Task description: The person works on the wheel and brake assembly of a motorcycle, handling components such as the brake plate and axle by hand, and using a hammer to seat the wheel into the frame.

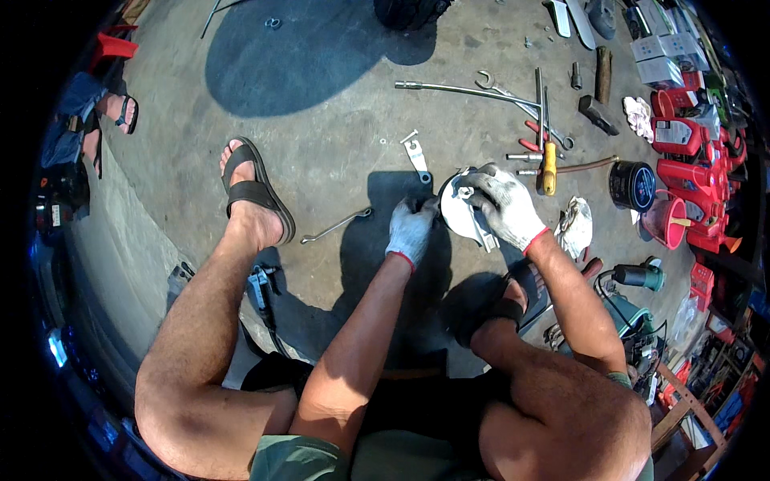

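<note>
I hold a round silver metal part (460,218) with a small arm and bolt on it, just above the concrete floor. My right hand (505,204), in a pale glove with grey fingers, grips its top and right side. My left hand (411,228), gloved likewise, has its fingers closed on the part's left edge, their tips partly hidden. A short silver lever (416,156) with a loose bolt lies beyond it. A double-ended wrench (335,226) lies left of my left hand.
Wrenches (513,98), a yellow-handled screwdriver (549,168), a hammer (597,114) and rags (574,226) lie ahead and right. A black tub (631,188), red containers (682,172) and a power tool (638,275) line the right. Another person's sandaled foot (119,111) is at far left.
</note>
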`<act>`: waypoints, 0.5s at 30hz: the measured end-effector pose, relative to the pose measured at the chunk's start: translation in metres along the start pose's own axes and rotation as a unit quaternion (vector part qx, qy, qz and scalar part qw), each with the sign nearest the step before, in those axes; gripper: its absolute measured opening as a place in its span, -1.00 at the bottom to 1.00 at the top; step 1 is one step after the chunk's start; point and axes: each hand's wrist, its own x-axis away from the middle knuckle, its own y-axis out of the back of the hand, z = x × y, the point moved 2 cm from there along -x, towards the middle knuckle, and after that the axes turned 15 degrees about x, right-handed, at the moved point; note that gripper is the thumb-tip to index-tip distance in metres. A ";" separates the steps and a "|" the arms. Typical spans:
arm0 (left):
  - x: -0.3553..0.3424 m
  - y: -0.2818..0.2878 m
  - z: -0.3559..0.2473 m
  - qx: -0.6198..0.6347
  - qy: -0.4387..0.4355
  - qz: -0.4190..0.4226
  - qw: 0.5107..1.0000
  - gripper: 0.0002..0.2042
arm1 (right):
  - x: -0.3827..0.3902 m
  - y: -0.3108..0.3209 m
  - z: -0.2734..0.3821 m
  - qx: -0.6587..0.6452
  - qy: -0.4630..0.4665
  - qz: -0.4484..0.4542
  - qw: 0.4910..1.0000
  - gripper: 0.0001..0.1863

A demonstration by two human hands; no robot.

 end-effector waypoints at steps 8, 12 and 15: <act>0.000 -0.003 -0.002 -0.019 -0.002 0.002 1.000 -0.82 | -0.006 -0.003 -0.002 -0.021 -0.003 0.017 1.000 -0.71; 0.002 -0.005 -0.006 -0.028 -0.001 -0.004 1.000 -0.80 | -0.006 -0.004 -0.003 -0.021 -0.012 0.003 1.000 -0.71; 0.003 -0.005 -0.007 -0.065 -0.034 -0.007 0.997 -0.82 | -0.007 -0.005 -0.006 -0.044 -0.017 0.011 0.999 -0.72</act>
